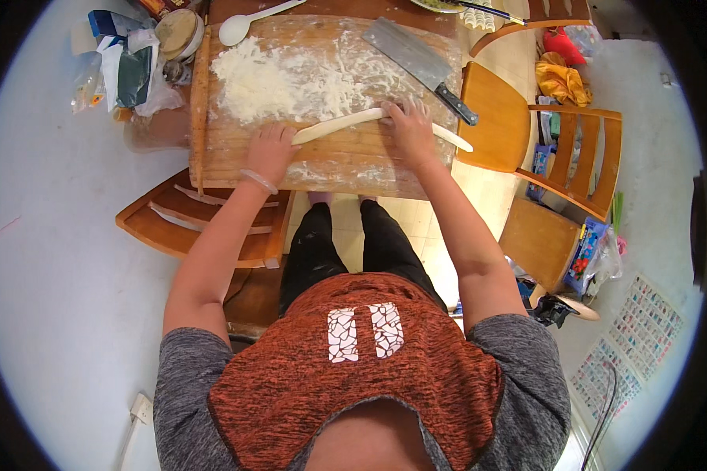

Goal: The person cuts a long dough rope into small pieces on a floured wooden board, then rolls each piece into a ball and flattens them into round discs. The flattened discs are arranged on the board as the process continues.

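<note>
A long rope of pale dough [342,122] lies across a floured wooden board [330,171]. My left hand [271,154] rests over its left end, palm down, a pale bracelet on the wrist. Further right, my right hand [409,129] lies over the rope, and the tapered right end sticks out past it, over the board's right edge. Whether the fingers grip the dough or only press on it cannot be told. Dry flour [271,82] is spread beyond the hands. A cleaver [409,56] with a black handle lies at the board's right side, its handle close to my right hand.
A wooden rolling pin [200,112] lies along the board's left edge. A white spoon [235,29] is at the far left corner. Jars and bags [135,70] crowd the table's left. Chopsticks [495,12] rest on a dish at the far right. Wooden chairs [495,118] stand around.
</note>
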Demonstrator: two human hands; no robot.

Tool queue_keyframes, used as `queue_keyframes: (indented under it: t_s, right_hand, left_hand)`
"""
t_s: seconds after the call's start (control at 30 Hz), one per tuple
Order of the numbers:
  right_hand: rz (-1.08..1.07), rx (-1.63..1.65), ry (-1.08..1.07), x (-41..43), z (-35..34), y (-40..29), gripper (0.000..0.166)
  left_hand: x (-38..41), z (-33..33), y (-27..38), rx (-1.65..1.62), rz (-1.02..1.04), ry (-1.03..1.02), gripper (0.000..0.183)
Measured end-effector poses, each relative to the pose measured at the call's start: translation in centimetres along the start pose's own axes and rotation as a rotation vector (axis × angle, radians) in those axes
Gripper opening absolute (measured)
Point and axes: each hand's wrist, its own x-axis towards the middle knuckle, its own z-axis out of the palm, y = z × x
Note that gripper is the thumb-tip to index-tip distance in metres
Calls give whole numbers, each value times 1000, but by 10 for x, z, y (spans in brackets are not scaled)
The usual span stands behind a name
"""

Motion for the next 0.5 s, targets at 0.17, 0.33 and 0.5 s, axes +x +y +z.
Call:
queue_keyframes:
  t_s: [0.17, 0.33, 0.5]
  right_hand:
    - [-348, 19, 193, 7, 15, -35, 37]
    - [-289, 29, -59, 14, 22, -37, 41]
    - [-243, 97, 121, 20, 24, -49, 46]
  left_hand:
    - [8, 5, 14, -37, -35, 63, 39]
    - [2, -2, -10, 29, 56, -25, 38]
    - [2, -19, 3, -34, -78, -9, 48]
